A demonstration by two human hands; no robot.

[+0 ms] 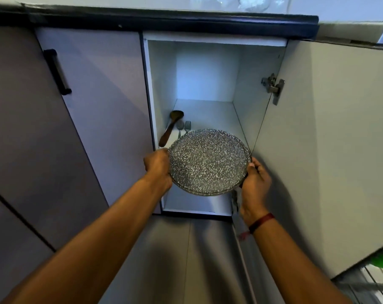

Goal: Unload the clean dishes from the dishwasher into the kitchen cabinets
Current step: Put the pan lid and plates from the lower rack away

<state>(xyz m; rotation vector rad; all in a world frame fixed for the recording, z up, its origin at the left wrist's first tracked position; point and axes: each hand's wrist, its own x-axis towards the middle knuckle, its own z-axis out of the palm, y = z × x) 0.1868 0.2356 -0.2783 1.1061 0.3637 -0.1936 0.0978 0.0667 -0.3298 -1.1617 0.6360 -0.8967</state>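
Two grips hold one speckled plate [209, 162]: the left grip [157, 166] curls round its left rim and the right grip [255, 178] pinches its right rim. The plate sits face up at the mouth of the open cabinet [247, 88], in front of a wooden spoon [170, 128] and fork [187, 126]. Step in hand: placing. Contact with the cabinet floor cannot be confirmed. Next move: slide the plate inward, clear of the cutlery, then release both rims.

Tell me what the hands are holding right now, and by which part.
A speckled plate, held by its rim: the left hand grips the left edge, the right hand the right edge, in front of the open cabinet.
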